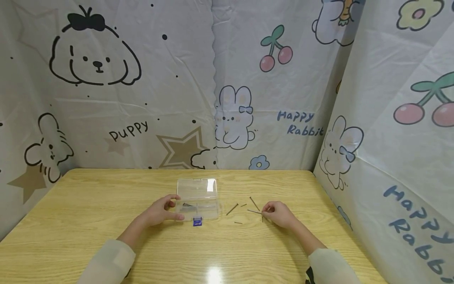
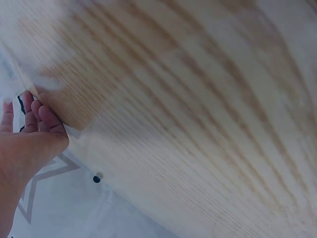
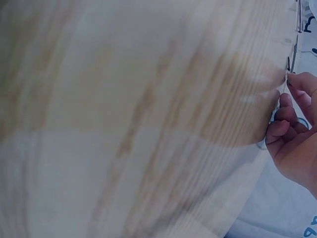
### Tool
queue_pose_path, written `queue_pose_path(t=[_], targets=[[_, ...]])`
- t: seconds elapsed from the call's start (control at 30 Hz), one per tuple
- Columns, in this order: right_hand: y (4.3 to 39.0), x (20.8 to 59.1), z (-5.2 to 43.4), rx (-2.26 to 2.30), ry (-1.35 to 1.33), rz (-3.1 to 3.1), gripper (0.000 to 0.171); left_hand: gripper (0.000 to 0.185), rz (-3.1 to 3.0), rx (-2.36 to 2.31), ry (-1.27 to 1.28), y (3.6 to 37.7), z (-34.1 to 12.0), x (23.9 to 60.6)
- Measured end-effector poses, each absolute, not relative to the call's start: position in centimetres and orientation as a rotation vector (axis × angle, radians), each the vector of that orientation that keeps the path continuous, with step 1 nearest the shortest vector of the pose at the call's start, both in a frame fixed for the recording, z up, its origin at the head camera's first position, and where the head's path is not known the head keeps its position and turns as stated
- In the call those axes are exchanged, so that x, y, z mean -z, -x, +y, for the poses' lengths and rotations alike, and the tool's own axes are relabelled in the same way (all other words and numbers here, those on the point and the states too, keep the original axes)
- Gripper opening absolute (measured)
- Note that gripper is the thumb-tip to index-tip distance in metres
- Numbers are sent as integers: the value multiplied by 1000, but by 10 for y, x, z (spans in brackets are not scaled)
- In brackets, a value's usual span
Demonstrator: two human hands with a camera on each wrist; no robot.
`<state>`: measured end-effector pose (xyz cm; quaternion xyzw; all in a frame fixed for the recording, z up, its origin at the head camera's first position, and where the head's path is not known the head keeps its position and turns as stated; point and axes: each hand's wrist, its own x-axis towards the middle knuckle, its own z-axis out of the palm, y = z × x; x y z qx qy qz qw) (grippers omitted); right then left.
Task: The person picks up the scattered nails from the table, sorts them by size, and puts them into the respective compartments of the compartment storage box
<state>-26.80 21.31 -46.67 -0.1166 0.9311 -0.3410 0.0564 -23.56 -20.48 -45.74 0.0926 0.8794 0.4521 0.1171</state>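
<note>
My left hand (image 1: 161, 211) is steadying the clear box (image 1: 197, 199) mid-desk (image 1: 88, 221), thumb and fingers on its left edge. Right hand (image 1: 278, 214) is pinching one nail (image 1: 254, 212). I'd lift it level and drop it straight in. Roughly five more loose nails (image 1: 232, 209), one box.

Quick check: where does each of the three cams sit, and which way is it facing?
Head: worn on the head, looks forward and down at the table; shows the left hand holding the clear box and the right hand pinching a nail.
Left wrist: close along blurred wood; fingers show.
Right wrist: same angle; fingers show.
Shared: the tabletop, in all three.
</note>
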Motion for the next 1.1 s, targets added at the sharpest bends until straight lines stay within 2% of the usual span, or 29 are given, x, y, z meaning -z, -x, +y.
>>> queue_pose_path(t=[1.1], targets=[[275, 454, 183, 1044, 473, 2804, 6, 76, 2570, -1335, -261, 235, -204, 458]])
